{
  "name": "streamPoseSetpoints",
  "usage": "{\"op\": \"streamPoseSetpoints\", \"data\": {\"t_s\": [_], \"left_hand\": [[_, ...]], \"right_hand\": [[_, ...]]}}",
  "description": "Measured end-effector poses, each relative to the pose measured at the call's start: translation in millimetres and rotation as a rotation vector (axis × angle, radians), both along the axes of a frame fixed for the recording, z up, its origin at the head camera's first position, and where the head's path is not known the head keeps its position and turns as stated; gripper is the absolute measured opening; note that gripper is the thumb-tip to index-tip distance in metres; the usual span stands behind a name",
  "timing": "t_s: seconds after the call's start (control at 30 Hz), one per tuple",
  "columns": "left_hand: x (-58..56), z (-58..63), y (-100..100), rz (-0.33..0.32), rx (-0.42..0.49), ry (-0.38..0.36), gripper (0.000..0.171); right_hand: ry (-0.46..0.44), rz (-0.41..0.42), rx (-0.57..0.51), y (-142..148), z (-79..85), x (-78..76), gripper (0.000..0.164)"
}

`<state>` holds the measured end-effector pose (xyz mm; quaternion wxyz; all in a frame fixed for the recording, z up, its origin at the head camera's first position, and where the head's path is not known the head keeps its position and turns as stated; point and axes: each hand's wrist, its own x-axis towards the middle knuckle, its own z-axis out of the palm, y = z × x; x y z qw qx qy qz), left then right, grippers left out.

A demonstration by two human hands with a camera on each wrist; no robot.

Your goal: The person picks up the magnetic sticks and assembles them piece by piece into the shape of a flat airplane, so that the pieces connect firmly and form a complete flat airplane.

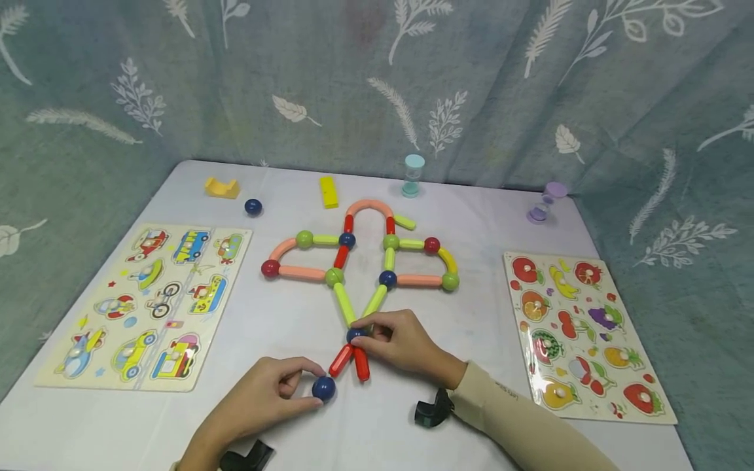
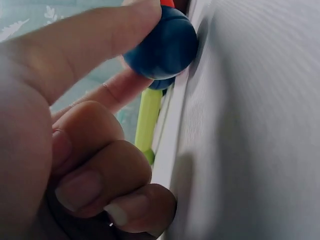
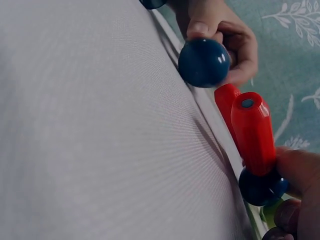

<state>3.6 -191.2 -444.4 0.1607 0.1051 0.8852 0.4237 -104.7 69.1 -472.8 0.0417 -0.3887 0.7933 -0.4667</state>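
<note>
Between thumb and index finger, my left hand [image 1: 265,396] pinches a dark blue ball [image 1: 323,388] close to the free end of a red stick [image 1: 340,360]. My right hand [image 1: 400,340] pinches another blue ball [image 1: 355,335], the joint at the bottom of a figure of magnetic sticks and balls. Two red sticks fan out from this joint toward me; a bare metal tip shows on one red stick [image 3: 252,132] in the right wrist view. Two light green sticks [image 1: 344,305] rise from the same joint to the looped upper part, with its salmon arch [image 1: 369,205].
Left lies a vehicle puzzle board [image 1: 235,261], right a fruit puzzle board [image 1: 518,307]. Farther back are a yellow-orange curved block [image 1: 222,188], a loose blue ball [image 1: 253,207], a yellow block [image 1: 328,191], a teal sand timer [image 1: 413,175] and a purple one [image 1: 546,203]. Patterned cloth hangs behind.
</note>
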Motion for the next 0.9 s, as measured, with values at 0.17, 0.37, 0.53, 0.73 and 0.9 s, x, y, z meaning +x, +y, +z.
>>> {"op": "streamPoseSetpoints", "data": {"t_s": [0.17, 0.37, 0.53, 0.73, 0.9], "left_hand": [[0.5, -1.6, 1.3, 0.012, -0.015, 0.004, 0.032], [-1.2, -0.9, 3.0, 0.01, -0.014, 0.039, 0.033], [-3.2, 1.6, 5.7, -0.008, -0.031, 0.064, 0.033], [-3.9, 4.0, 5.3, -0.024, -0.048, 0.058, 0.032], [-11.6, 16.7, -5.6, -0.007, -0.129, 0.119, 0.033]], "right_hand": [[0.001, 0.003, 0.003, -0.3, -1.3, 1.2, 0.028], [0.016, -0.001, 0.01, 0.7, -0.2, 0.3, 0.027], [0.005, 0.004, 0.017, 2.2, 1.8, 0.1, 0.027], [0.008, 0.017, 0.021, 2.5, 0.8, 0.1, 0.029], [0.007, 0.019, 0.029, 2.5, 0.2, 0.3, 0.03]]}}
